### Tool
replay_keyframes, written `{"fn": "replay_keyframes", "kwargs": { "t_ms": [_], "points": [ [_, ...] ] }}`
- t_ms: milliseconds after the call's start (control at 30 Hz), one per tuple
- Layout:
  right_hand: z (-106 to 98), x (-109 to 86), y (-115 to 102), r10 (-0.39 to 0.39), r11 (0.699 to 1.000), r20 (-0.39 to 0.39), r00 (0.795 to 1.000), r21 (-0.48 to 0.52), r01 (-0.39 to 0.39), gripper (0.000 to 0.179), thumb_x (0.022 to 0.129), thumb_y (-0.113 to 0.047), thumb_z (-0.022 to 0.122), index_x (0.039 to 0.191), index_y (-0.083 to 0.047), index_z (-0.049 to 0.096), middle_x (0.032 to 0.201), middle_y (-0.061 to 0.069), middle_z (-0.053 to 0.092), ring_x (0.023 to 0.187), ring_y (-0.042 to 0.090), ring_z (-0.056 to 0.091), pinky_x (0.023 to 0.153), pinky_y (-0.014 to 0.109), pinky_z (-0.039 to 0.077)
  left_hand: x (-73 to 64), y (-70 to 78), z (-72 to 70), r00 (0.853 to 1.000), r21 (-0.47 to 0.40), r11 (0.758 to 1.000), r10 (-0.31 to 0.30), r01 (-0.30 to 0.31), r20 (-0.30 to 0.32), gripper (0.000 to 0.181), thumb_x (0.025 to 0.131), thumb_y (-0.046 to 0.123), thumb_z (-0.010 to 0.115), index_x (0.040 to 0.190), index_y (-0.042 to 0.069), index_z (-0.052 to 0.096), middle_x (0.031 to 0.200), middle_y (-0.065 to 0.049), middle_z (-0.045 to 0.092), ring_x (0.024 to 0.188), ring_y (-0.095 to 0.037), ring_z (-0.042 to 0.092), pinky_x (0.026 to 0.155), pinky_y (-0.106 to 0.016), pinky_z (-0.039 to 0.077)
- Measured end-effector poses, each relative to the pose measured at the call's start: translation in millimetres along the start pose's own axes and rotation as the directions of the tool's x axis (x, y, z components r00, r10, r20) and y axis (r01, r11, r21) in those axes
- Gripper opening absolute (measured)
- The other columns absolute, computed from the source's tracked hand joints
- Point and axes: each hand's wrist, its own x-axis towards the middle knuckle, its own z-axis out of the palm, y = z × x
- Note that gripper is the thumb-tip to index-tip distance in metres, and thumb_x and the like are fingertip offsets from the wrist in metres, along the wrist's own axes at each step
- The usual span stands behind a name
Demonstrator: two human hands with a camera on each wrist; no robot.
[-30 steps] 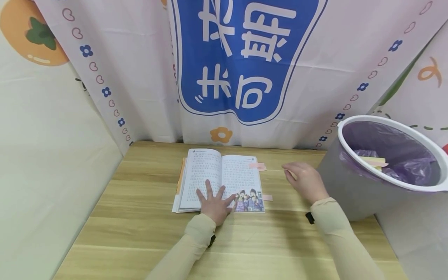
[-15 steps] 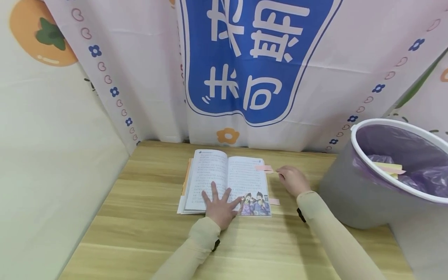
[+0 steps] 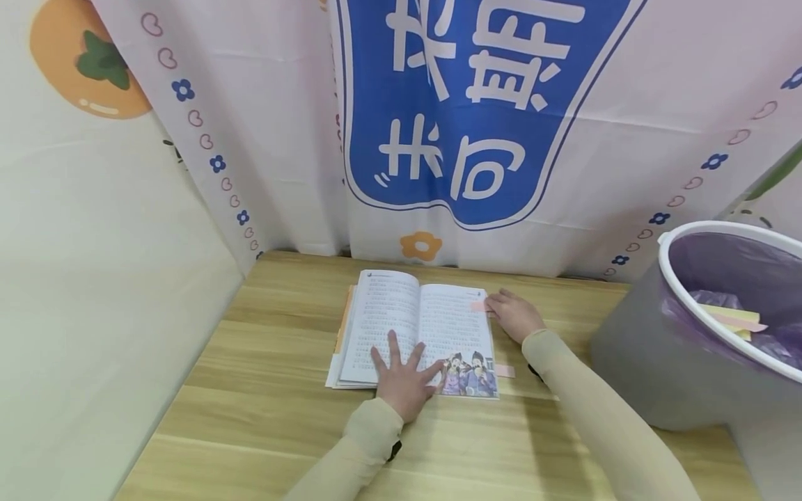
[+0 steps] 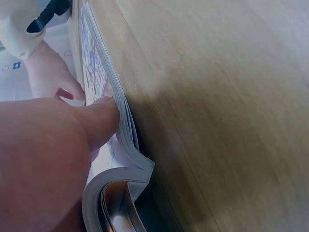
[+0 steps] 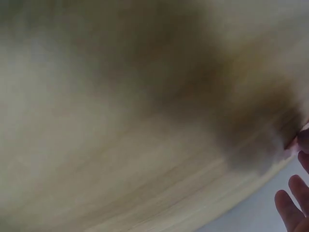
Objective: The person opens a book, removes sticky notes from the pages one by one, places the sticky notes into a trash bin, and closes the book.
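Note:
An open book (image 3: 457, 320) with printed pages lies on the wooden table, a coloured picture at the bottom of its right page. My left hand (image 3: 406, 387) rests on the lower pages near the middle fold, fingers spread. In the left wrist view, its thumb (image 4: 99, 121) presses at the book's lower edge. At the upper right edge my right hand (image 3: 515, 316) pinches the outer end of a pink sticky tab (image 3: 478, 306), which its fingers partly cover. A second pink tab (image 3: 505, 371) sticks out lower on that side.
A grey bin (image 3: 645, 348) with a white rim and purple liner stands to the right, holding yellow and pink paper strips (image 3: 733, 319). A printed curtain (image 3: 301, 139) hangs behind the wooden table (image 3: 250, 390).
My right hand has moved left from beside the bin to the upper pink tab. My left hand stays on the book. The head view has shifted, so the bin appears farther right.

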Motion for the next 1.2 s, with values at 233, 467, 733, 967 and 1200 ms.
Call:
{"fn": "replay_keyframes", "kwargs": {
  "t_ms": [233, 467, 733, 967, 1200],
  "points": [
    [4.7, 5.7, 1.2, -0.103, 0.993, -0.026, 0.994, -0.062, 0.102, 0.026, 0.091, -0.011, 0.072, 0.116, -0.003, 0.071, 0.115, 0.012, 0.070, 0.109, 0.031, 0.064, 0.096, 0.041, 0.051, 4.0, 0.5, 9.3, 1.000, -0.010, 1.000, -0.003, 0.002, -0.005, 0.054, 0.096, 0.058, 0.050, 0.148, 0.053, 0.036, 0.160, 0.000, 0.029, 0.141, -0.060, 0.003, 0.101, -0.081, 0.018],
    [1.0, 5.9, 0.6, -0.099, 0.990, -0.006, 0.995, -0.097, 0.098, 0.024, 0.092, -0.016, 0.072, 0.114, -0.004, 0.072, 0.113, 0.010, 0.071, 0.108, 0.030, 0.065, 0.096, 0.042, 0.052, 1.7, 0.9, 3.2, 1.000, -0.006, 1.000, -0.006, 0.006, -0.010, 0.052, 0.096, 0.057, 0.050, 0.147, 0.052, 0.039, 0.159, 0.000, 0.032, 0.141, -0.060, 0.008, 0.101, -0.080, 0.021],
    [3.1, 7.0, 2.3, -0.080, 0.994, 0.001, 0.997, -0.081, 0.080, 0.020, 0.093, -0.016, 0.071, 0.110, -0.007, 0.074, 0.111, 0.008, 0.072, 0.109, 0.032, 0.064, 0.095, 0.049, 0.051, 1.2, 1.5, 6.1, 1.000, 0.006, 1.000, -0.007, 0.007, -0.026, 0.051, 0.096, 0.058, 0.051, 0.146, 0.052, 0.042, 0.158, 0.000, 0.034, 0.141, -0.059, 0.009, 0.101, -0.079, 0.023],
    [-2.2, 8.6, 4.2, -0.096, 0.992, -0.021, 0.995, -0.085, 0.094, 0.015, 0.089, -0.016, 0.075, 0.103, -0.009, 0.076, 0.104, 0.005, 0.074, 0.103, 0.031, 0.066, 0.087, 0.050, 0.053, 0.3, 1.8, 3.4, 1.000, 0.008, 1.000, -0.008, 0.008, -0.024, 0.050, 0.096, 0.058, 0.051, 0.146, 0.052, 0.041, 0.158, 0.001, 0.034, 0.141, -0.059, 0.008, 0.101, -0.079, 0.023],
    [-12.2, 12.4, 1.8, -0.074, 0.996, -0.051, 0.996, -0.049, 0.072, 0.015, 0.085, -0.022, 0.079, 0.094, -0.010, 0.075, 0.100, 0.005, 0.074, 0.094, 0.026, 0.068, 0.085, 0.047, 0.055, -0.3, 1.4, 4.4, 1.000, -0.014, 1.000, -0.014, 0.013, -0.022, 0.050, 0.096, 0.058, 0.051, 0.145, 0.052, 0.043, 0.158, 0.001, 0.034, 0.141, -0.059, 0.008, 0.101, -0.079, 0.021]
  ]
}}
